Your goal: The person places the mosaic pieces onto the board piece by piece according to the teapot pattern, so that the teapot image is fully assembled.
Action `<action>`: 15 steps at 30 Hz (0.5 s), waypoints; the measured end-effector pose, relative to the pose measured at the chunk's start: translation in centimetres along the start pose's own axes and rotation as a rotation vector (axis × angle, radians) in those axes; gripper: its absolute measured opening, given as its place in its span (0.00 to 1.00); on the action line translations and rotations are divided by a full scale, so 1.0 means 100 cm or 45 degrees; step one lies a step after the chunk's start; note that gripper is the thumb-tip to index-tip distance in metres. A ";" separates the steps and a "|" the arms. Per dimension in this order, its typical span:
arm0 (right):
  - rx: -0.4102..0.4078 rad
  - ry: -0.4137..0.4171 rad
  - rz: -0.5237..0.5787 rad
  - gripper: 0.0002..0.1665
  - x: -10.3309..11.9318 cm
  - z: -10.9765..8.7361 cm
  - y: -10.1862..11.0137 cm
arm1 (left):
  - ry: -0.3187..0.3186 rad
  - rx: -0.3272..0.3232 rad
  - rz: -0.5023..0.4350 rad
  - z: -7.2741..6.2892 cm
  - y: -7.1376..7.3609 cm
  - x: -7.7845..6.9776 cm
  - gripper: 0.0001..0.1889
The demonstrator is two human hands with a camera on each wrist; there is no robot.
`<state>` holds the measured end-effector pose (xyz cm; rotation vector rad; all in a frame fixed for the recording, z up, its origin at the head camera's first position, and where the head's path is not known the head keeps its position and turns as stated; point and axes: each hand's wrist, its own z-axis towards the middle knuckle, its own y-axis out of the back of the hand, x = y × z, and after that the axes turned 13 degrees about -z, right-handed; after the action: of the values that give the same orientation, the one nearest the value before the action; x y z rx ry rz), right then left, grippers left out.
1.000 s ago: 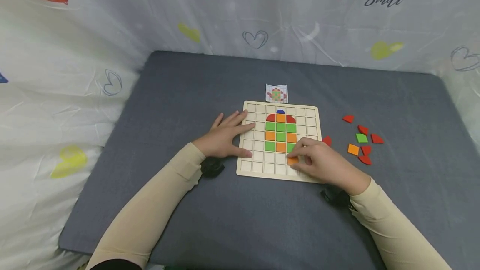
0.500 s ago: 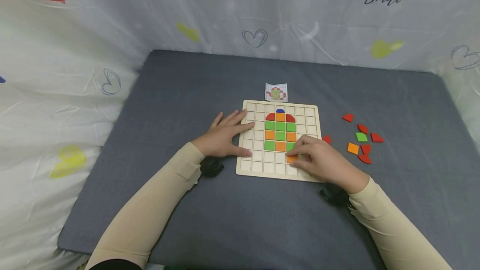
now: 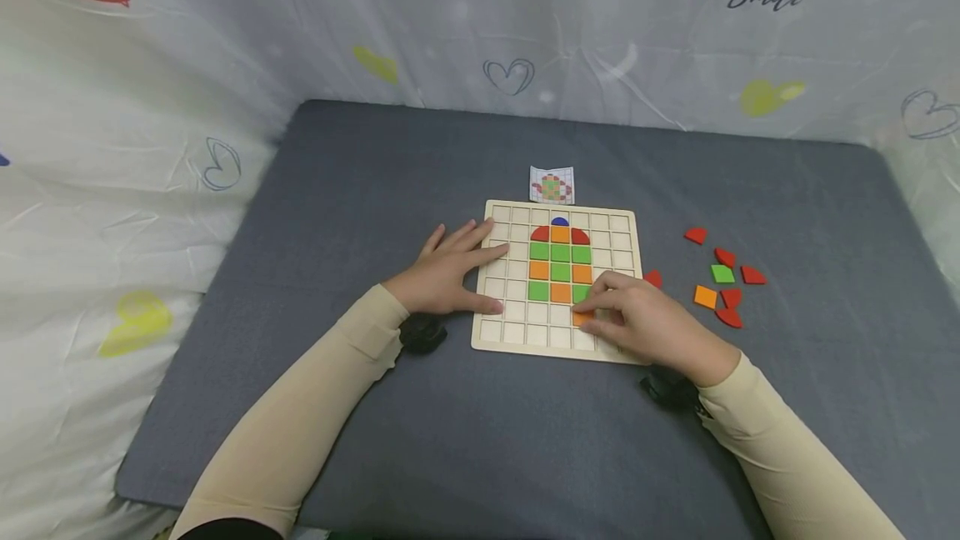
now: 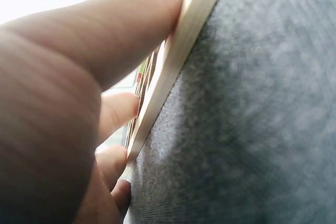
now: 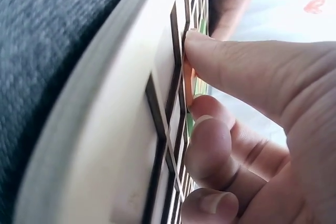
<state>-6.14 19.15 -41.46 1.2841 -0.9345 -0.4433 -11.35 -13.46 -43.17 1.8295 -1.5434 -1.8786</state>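
Note:
A wooden grid board lies on the table, with green, orange, red and blue tiles set in its middle cells. My left hand rests on its left edge, fingers spread and thumb on the lower left cells; in the left wrist view the thumb lies along the wooden rim. An orange square tile sits below the bottom green tile of the right column. My right hand pinches this tile between thumb and index finger. Close up in the right wrist view, the orange tile shows at the cell dividers between those fingers.
A small printed pattern card lies behind the board. Right of the board are several loose red pieces, a green square and an orange square. One red piece lies close by the board's right edge.
The orange tile appears slightly more level in its cell than a second ago, and the right fingertips have shifted a little. The left hand stays in place.

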 end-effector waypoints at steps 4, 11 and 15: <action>0.000 0.001 0.005 0.12 0.001 0.001 0.001 | -0.001 -0.011 -0.003 -0.001 0.001 0.000 0.51; -0.003 -0.007 -0.006 0.11 -0.003 -0.002 0.004 | 0.010 -0.005 0.005 -0.001 -0.001 -0.001 0.51; 0.003 -0.039 0.010 0.09 -0.010 -0.004 0.010 | 0.011 -0.005 0.001 0.000 0.000 -0.002 0.51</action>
<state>-6.61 20.45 -40.82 1.2783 -0.9658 -0.4574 -11.26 -13.32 -43.04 1.8328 -1.5361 -1.8692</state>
